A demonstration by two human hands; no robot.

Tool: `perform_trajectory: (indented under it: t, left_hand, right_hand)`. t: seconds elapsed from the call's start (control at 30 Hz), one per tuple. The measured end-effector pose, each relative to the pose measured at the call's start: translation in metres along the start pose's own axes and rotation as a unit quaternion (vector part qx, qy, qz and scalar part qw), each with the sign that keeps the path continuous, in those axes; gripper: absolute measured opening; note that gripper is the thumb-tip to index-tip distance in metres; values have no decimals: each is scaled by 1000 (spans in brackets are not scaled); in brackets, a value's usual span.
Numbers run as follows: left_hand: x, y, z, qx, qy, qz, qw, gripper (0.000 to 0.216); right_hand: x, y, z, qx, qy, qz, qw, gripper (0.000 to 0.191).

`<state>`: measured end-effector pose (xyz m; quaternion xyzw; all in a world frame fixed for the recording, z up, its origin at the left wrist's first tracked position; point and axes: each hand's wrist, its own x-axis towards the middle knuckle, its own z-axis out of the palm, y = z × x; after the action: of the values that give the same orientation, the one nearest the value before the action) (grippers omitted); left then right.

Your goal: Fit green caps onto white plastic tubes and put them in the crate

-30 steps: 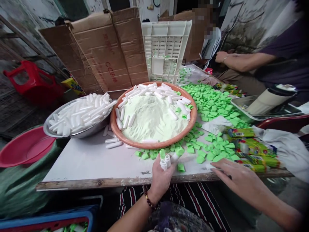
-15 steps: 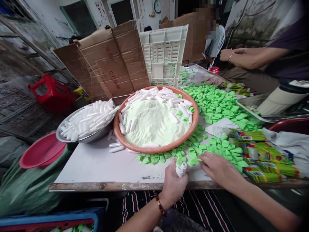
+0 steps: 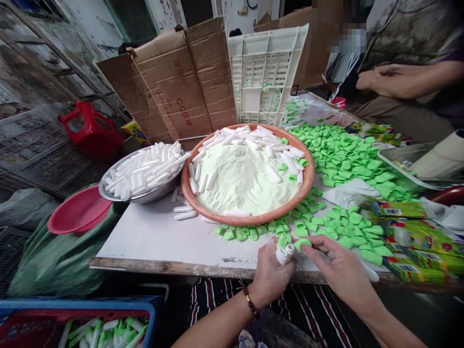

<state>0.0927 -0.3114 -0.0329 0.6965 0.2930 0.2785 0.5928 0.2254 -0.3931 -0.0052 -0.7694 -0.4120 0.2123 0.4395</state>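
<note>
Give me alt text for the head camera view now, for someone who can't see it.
A person's left hand holds white tubes while the right hand pinches a green cap beside them. Beyond sits an orange bowl of pale powder, with a metal bowl heaped with more tubes on the left and loose caps on the right.

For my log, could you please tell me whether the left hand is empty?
No, the left hand grips white tubes, whose open ends show at the top of its grip.
</note>
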Motion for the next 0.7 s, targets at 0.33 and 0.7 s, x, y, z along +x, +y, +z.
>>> perform_trajectory:
  t: [0.33,0.7]
  left_hand:
    - [-6,-3,-22,-25,94,9,995,12]
    - [0,-12,-31,-17,60,-40,997,18]
  right_hand:
    - [-23,31,-28,-181,124,-8,976,37]
    - [74,42,-20,-394,-9,-117,912,26]
